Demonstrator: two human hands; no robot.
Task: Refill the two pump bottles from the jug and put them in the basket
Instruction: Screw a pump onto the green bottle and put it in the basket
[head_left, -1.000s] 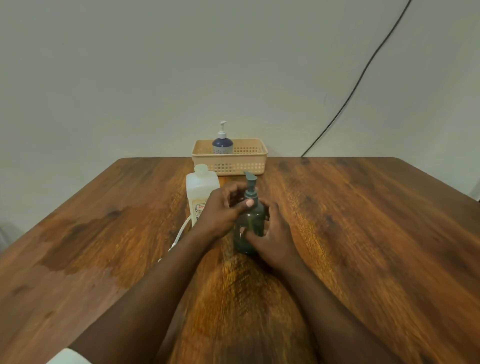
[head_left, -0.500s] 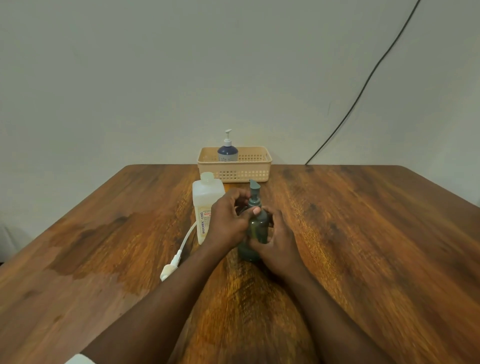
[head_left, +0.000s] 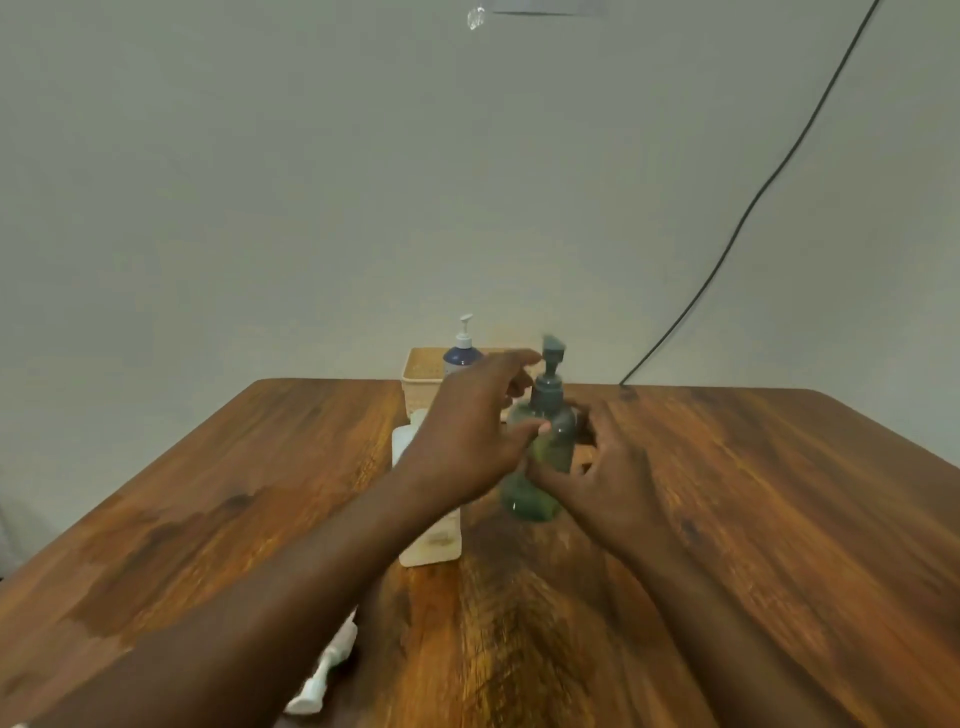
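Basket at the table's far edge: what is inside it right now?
The basket holds a dark blue pump bottle with a white pump. The left hand and green bottle cover its right part, so that stays unknown.

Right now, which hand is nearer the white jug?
Left. The left hand hovers in front of the jug, overlapping it; the right hand lies beyond the green pump bottle.

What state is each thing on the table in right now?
Green pump bottle: pump on, tilted, blurred.
Blue pump bottle: upright in the basket.
Jug: upright, top hidden.
Left hand: fingers spread, thumb on the green bottle.
Right hand: open, against the bottle's side.
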